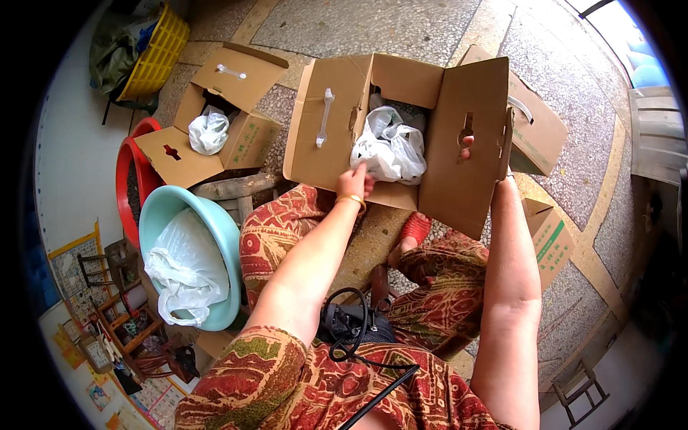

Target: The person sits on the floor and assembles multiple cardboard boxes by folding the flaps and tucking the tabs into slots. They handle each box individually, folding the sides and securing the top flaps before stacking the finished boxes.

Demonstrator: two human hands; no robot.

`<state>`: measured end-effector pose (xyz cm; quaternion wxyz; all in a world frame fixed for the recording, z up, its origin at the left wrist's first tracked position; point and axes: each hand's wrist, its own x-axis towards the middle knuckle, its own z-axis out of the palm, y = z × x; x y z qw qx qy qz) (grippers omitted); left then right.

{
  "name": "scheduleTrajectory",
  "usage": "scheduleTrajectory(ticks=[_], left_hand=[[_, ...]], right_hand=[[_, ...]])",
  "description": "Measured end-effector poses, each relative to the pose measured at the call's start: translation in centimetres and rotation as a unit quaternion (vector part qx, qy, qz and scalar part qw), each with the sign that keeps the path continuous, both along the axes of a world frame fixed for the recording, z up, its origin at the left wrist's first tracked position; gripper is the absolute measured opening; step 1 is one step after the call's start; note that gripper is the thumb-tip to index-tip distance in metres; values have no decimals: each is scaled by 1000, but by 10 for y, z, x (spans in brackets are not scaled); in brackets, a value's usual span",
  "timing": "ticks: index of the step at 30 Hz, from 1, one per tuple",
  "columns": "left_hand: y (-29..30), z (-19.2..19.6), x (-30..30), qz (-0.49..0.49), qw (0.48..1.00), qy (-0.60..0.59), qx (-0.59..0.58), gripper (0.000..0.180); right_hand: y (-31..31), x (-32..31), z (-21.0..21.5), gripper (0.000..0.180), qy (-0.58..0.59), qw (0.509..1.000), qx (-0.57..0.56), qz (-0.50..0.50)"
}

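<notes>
A white plastic bag [393, 143] is lying in the open cardboard box [408, 77] by its near edge. There the left hand [353, 183] is half-curling (its hold I cannot tell). The right hand [466, 147] is showing fingertips [466, 153] through the right flap [448, 197], grip otherwise hidden.

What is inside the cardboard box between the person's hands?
A crumpled white plastic bag, with the left hand at its near edge. Anything within the bag or beneath it in the box is covered.

I see a yellow basket [160, 56] at the frame's upper left; a red tub [146, 168] at mid-left; a pale slatted panel [655, 134] near the right edge.
</notes>
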<state>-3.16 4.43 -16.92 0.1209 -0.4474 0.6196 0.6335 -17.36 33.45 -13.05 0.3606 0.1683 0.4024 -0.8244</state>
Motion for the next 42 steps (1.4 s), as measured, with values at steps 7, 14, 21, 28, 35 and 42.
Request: scheduleTrajectory(ticks=[7,14,21,28,35,42], left_hand=[[-18,-19,46,285,957,6,-60,41],[-72,-41,57,383,885,121,237,43],[-35,27,30,343,934,74,68,44],[-23,45,50,-66,943,184,-271,41],[17,124,40,-511,718,254,-398,70],[28,120,12,-733,556,111,-375,61]], right_hand=[[-9,0,9,33,56,995,73,29],[-15,-4,7,30,-26,998,48,6],[4,-2,13,26,-65,996,67,0],[-6,7,21,24,-35,992,118,-31],[-8,8,20,26,10,990,137,-18],[-4,6,19,27,-53,994,85,-34]])
